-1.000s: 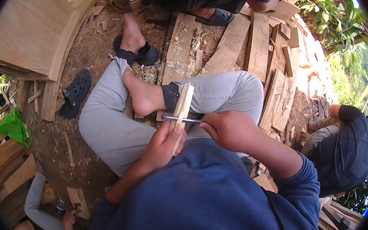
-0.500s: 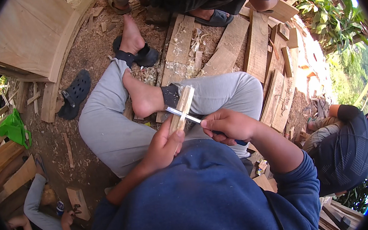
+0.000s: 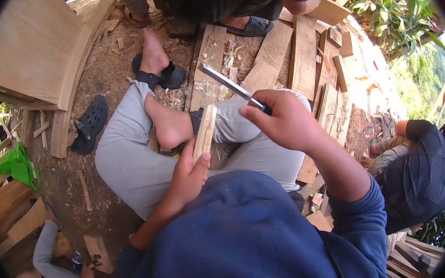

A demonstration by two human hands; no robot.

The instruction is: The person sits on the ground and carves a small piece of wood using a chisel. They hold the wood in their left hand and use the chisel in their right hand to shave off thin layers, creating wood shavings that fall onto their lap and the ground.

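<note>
Sunlight is falling on a dirt floor (image 3: 107, 80) littered with wood shavings (image 3: 217, 88) and offcuts. Planks (image 3: 300, 59) are lying side by side at the upper right, a large curved wooden panel (image 3: 26, 50) is leaning at the upper left, and a black clog (image 3: 88, 125) is resting just beside its edge. Green foliage (image 3: 390, 15) is showing beyond the planks at the right, brightly lit.

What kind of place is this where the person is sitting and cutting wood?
Probably an outdoor woodworking spot. The left hand holds a pale wooden stick, the right hand a thin metal knife. Rough wooden planks and curled wood shavings lie on bare dirt ground, with green leafy plants nearby.
</note>
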